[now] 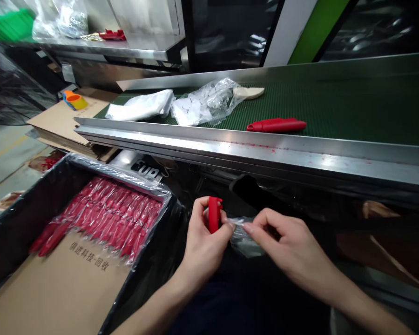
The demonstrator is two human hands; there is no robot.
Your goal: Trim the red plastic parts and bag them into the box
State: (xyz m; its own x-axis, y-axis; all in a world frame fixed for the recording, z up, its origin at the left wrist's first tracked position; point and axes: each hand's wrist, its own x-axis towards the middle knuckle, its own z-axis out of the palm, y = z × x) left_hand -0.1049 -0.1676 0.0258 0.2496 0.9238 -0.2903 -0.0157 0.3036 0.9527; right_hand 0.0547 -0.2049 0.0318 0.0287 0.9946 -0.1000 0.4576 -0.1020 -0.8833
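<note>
My left hand (206, 239) is closed around a red plastic handle-like piece (214, 215), which stands roughly upright in the fingers. Between my two hands stretches a clear plastic bag (246, 242); its upper edge is pinched by my right hand (282, 237) and also meets the left fingertips. The lower part of the red piece is hidden by my left thumb. Beyond my hands, another long red piece (276, 125) lies unwrapped on the green conveyor belt (352, 102).
At left a black-lined box (68, 163) holds rows of red pieces in clear bags (115, 214) over a cardboard sheet (63, 288). The conveyor's metal rail (230, 146) crosses ahead. Plastic bags (209, 102) lie on the belt, and a tape dispenser (75, 100) sits on stacked cardboard.
</note>
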